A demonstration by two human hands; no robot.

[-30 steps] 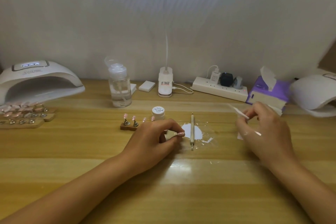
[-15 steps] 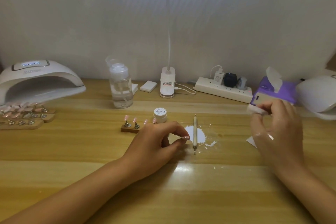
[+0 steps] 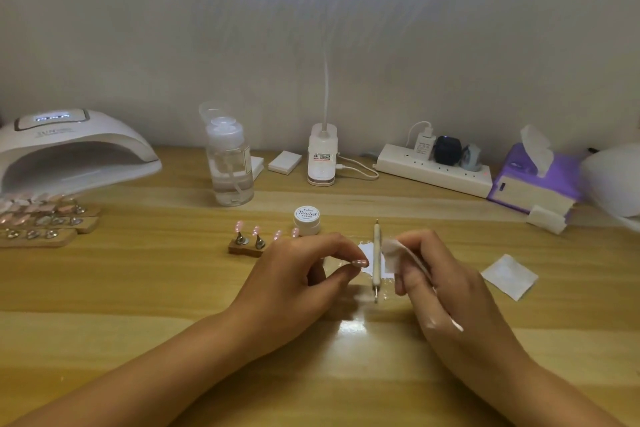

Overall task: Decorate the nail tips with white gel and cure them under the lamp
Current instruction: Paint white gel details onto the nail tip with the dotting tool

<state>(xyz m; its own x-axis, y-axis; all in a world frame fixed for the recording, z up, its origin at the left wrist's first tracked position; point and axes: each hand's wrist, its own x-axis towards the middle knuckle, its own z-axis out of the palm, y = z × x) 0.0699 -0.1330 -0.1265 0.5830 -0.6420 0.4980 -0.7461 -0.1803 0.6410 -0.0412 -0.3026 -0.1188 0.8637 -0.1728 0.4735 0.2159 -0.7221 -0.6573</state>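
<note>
Just left of the slim white dotting pen (image 3: 375,258), which lies on the pale wooden table (image 3: 138,288), the person's left hand (image 3: 298,274) rests with thumb and forefinger curled, pinching a small glossy pink nail tip (image 3: 360,263) close to the pen's shaft. Right of the pen, the right hand (image 3: 450,291) is curled round a folded white cotton pad (image 3: 393,253) that almost touches the pen, and a thin white stick (image 3: 450,321) runs across the same hand. A patch of white gel (image 3: 366,249) spreads beside and under the pen. Farther right lies a loose square white wipe (image 3: 509,276). Beyond the pen to its left stand a small wooden holder of pink nail tips (image 3: 246,248) and a round white gel jar (image 3: 306,220). Farther back are a clear pump bottle (image 3: 230,166) and a white power strip (image 3: 433,170). Far to the left is the white domed curing lamp (image 3: 69,149), its display lit.
</note>
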